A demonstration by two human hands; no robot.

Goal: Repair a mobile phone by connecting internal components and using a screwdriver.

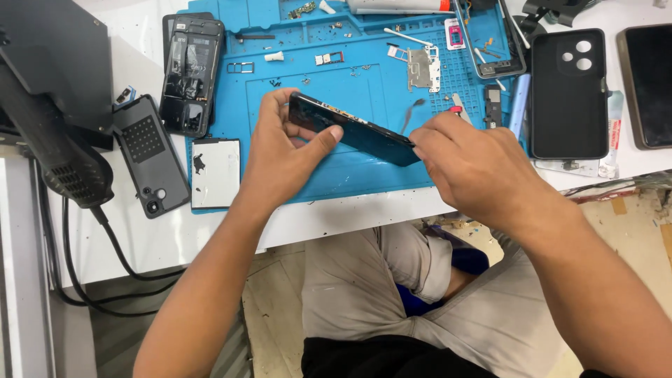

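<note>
Blue silicone repair mat (364,178) covers most of the white bench (336,217), and an opened smartphone (353,129) is held tilted on edge just above it. The phone's long axis runs from upper left down to lower right, spanning the gap between the two hands. The left hand (283,150) is closed around the upper-left end, thumb pressed along the near edge and fingers curled behind. The right hand (465,164) is pinched shut at the lower-right corner; whether it holds a small tool there is hidden by the fingers. Both hands touch the phone, one at each end. A black phone case (568,94) lies to the right, a dark back cover (149,157) and a stripped phone frame (190,73) to the left, a white rectangular panel (215,173) beside them. A metal shield plate (422,68), SIM trays (240,68) and loose screws are strewn over the mat's far part.
</note>
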